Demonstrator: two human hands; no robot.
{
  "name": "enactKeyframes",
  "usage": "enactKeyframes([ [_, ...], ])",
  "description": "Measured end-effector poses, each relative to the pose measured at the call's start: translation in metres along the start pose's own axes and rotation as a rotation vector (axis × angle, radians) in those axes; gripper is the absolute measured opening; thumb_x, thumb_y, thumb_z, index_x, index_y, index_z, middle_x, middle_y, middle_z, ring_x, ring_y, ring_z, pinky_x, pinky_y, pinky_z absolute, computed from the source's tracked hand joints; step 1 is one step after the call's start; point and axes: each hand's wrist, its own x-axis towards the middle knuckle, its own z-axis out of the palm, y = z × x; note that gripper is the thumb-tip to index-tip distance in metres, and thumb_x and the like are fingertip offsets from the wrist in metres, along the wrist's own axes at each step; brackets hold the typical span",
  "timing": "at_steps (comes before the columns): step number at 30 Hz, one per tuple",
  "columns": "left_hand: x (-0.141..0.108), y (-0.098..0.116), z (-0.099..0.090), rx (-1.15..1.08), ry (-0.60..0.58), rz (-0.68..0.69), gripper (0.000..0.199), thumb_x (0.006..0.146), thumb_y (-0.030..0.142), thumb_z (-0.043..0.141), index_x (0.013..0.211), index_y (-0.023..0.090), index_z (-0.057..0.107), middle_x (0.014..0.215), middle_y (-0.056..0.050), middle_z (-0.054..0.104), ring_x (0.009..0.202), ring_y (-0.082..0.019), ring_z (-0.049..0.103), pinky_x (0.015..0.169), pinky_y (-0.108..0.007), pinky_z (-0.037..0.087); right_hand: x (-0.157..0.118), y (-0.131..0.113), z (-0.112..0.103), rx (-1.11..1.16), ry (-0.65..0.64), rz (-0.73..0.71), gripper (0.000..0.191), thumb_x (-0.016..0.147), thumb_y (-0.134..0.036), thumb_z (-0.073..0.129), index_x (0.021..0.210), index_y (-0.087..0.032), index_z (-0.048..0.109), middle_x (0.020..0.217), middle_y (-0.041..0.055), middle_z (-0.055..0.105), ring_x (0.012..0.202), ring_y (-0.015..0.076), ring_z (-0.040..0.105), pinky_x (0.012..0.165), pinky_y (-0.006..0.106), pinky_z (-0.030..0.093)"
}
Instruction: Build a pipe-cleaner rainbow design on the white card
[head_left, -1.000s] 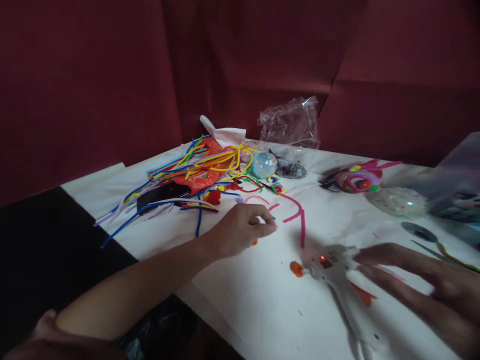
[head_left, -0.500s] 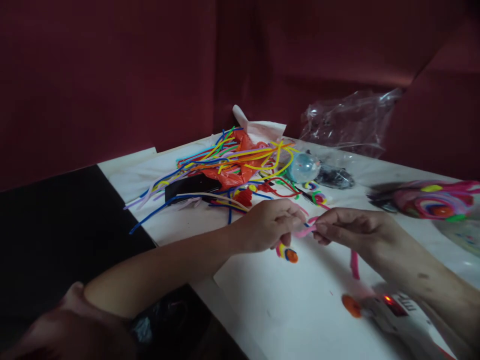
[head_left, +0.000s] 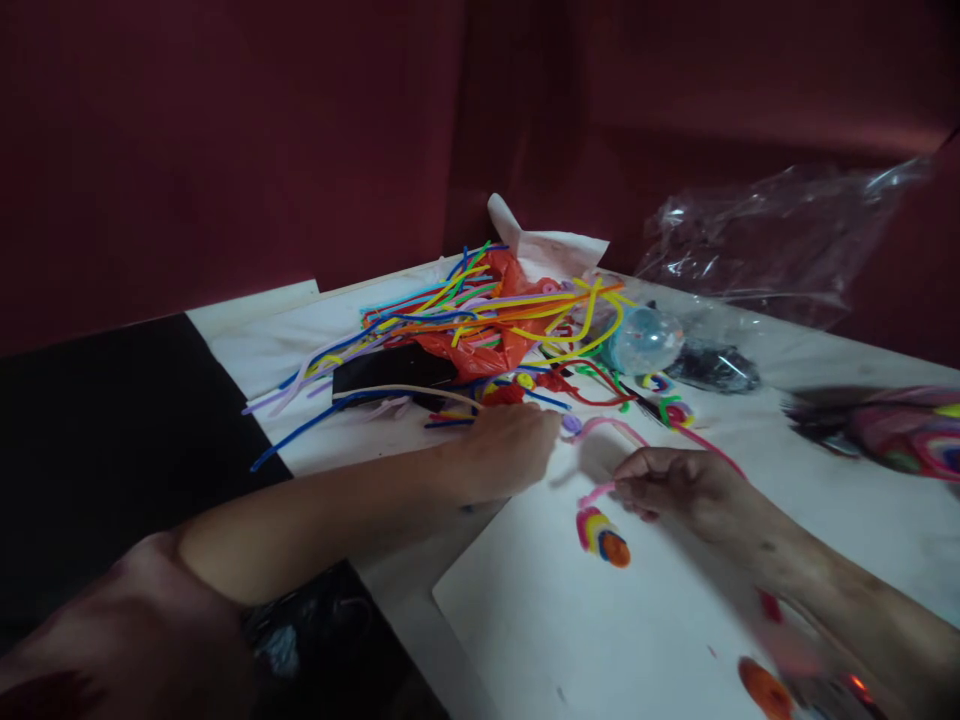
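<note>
My right hand [head_left: 679, 492] pinches a short pink pipe cleaner [head_left: 596, 495] above the white paper sheet [head_left: 525, 610]. Just below its free end lies a coiled pipe-cleaner piece [head_left: 598, 535] in pink, yellow, blue and orange. My left hand [head_left: 514, 445] reaches to the near edge of the pipe-cleaner pile [head_left: 450, 325], close to a small purple coil [head_left: 571, 424]. Its fingers are blurred and turned away, so what they hold is hidden. A longer pink pipe cleaner [head_left: 619, 428] curves between the two hands.
Behind the hands, a red plastic bag [head_left: 480, 355] lies under the pile, beside a clear bluish ball [head_left: 646, 340]. Clear plastic wrap [head_left: 772, 240] stands at the back right. A colourful coiled piece [head_left: 915, 430] lies far right. An orange disc [head_left: 765, 688] is near a red-lit device [head_left: 855, 690].
My hands have moved apart. The left went to the pile's edge; the right came down towards the coiled piece, still pinching the pink pipe cleaner. The view has shifted slightly.
</note>
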Motion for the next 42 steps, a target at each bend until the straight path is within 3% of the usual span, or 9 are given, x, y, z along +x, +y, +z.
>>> enactKeyframes([
  [3,0.0,0.01,0.002,-0.23,-0.116,-0.006,0.019,0.075,0.026,0.048,0.067,0.013,0.059,0.059,-0.001,0.054,0.061,-0.012,0.051,0.05,-0.02,0.033,0.005,0.001,0.001,0.086,-0.084,0.003,0.037,0.067,-0.049,0.065,0.068,-0.013,0.061,0.057,0.003,0.051,0.05,0.012,0.042,0.045,0.021,0.034],
  [6,0.003,0.014,0.007,-0.426,-0.207,-0.078,0.013,0.071,0.021,0.053,0.063,0.011,0.058,0.049,0.003,0.047,0.046,-0.007,0.043,0.041,-0.017,0.028,0.007,-0.005,0.002,0.134,-0.088,-0.03,0.03,0.066,-0.043,0.067,0.068,-0.014,0.063,0.061,0.0028,0.053,0.053,0.0124,0.045,0.048,0.021,0.036],
  [13,0.004,0.016,0.01,-0.586,-0.261,-0.239,0.011,0.065,0.012,0.052,0.054,0.014,0.05,0.037,0.006,0.038,0.032,-0.004,0.033,0.033,-0.016,0.022,0.003,-0.011,0.009,0.16,-0.079,-0.078,0.026,0.069,-0.041,0.065,0.07,-0.015,0.063,0.068,0.0042,0.057,0.062,0.016,0.051,0.055,0.022,0.04],
  [18,0.005,0.016,0.015,-0.605,-0.257,-0.326,0.007,0.061,0.011,0.051,0.054,0.015,0.049,0.035,0.006,0.039,0.029,-0.005,0.032,0.032,-0.016,0.023,-0.001,-0.004,0.012,-0.126,-0.047,-0.137,0.025,0.074,-0.041,0.054,0.071,-0.016,0.06,0.064,0.0022,0.054,0.054,0.0137,0.047,0.047,0.021,0.037],
  [22,0.004,0.014,0.022,-0.578,-0.238,-0.399,0.003,0.061,0.013,0.051,0.057,0.014,0.051,0.035,0.006,0.04,0.029,-0.005,0.034,0.032,-0.016,0.025,-0.003,-0.002,0.012,-0.324,-0.052,-0.222,0.022,0.078,-0.037,0.048,0.075,-0.018,0.059,0.072,0.0025,0.055,0.057,0.0146,0.048,0.048,0.022,0.038],
  [28,-0.003,0.011,0.031,-0.511,-0.23,-0.303,0.013,0.057,0.009,0.048,0.068,0.013,0.056,0.042,0.005,0.045,0.035,-0.008,0.045,0.035,-0.017,0.033,-0.007,-0.003,0.014,-0.415,-0.038,-0.259,0.022,0.079,-0.033,0.042,0.073,-0.019,0.057,0.073,0.0033,0.055,0.057,0.0152,0.049,0.046,0.023,0.037],
  [34,-0.005,0.012,0.028,-0.534,-0.155,-0.284,0.012,0.056,0.006,0.048,0.065,0.014,0.052,0.045,0.006,0.046,0.036,-0.006,0.043,0.036,-0.015,0.031,-0.011,-0.007,0.014,-0.364,-0.042,-0.248,0.023,0.079,-0.035,0.043,0.073,-0.018,0.058,0.075,0.0039,0.056,0.059,0.0157,0.05,0.049,0.024,0.04],
  [39,-0.009,0.013,0.028,-0.653,-0.265,-0.323,0.008,0.063,0.011,0.045,0.07,0.014,0.05,0.049,0.005,0.048,0.034,-0.007,0.044,0.035,-0.017,0.034,-0.006,0.0,0.011,-0.33,-0.062,-0.219,0.023,0.077,-0.036,0.045,0.072,-0.019,0.059,0.071,0.0033,0.055,0.057,0.0159,0.049,0.047,0.023,0.039],
  [42,-0.012,0.012,0.029,-0.495,-0.23,-0.215,0.009,0.066,0.015,0.045,0.07,0.014,0.054,0.054,0.002,0.053,0.04,-0.007,0.048,0.04,-0.018,0.035,-0.002,0.006,0.011,-0.308,-0.077,-0.205,0.023,0.076,-0.035,0.044,0.071,-0.019,0.06,0.068,0.0022,0.054,0.054,0.0147,0.048,0.044,0.021,0.037],
])
